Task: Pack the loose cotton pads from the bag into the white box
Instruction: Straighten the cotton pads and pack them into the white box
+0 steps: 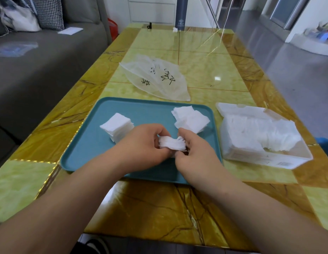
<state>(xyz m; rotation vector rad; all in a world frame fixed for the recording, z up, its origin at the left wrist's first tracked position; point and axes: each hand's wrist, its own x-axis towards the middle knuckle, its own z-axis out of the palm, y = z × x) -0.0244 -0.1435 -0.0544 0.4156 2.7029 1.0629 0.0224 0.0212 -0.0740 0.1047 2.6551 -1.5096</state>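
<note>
Head view, single frame logged.

**Q:** What did your hands hold?

**A:** Your left hand [144, 143] and right hand [194, 153] met over the near middle of the teal tray [89, 143]. Both had their fingers curled round one small bundle of cotton pads [171, 143]. You gripped its left end with the left hand and its right end with the right. The bundle sagged in the middle, with the pad edges fanned toward you.

**Q:** Where were the other pads?

**A:** Two lots lay on the tray. A squared stack [117, 126] sat on the left side, touching or just behind your left hand. A looser pile [190, 119] sat toward the far right corner, just beyond your right hand. A further heap of boxed pads [251, 132] lay inside the white box.

**Q:** Position of the box?

**A:** The white box [260, 159] stood on the marbled yellow table [205, 70], just right of the tray and apart from your hands. Its lid [240, 109] was tipped open toward the far side.

**Q:** And the bag?

**A:** The translucent bag [155, 77], printed in dark marks, lay flat on the table beyond the tray. I could not tell whether any pads were in it.

**Q:** Anything else noted?

**A:** A dark cylinder [181, 13] stood at the table's far edge. A grey sofa [40, 70] ran along your left.
</note>
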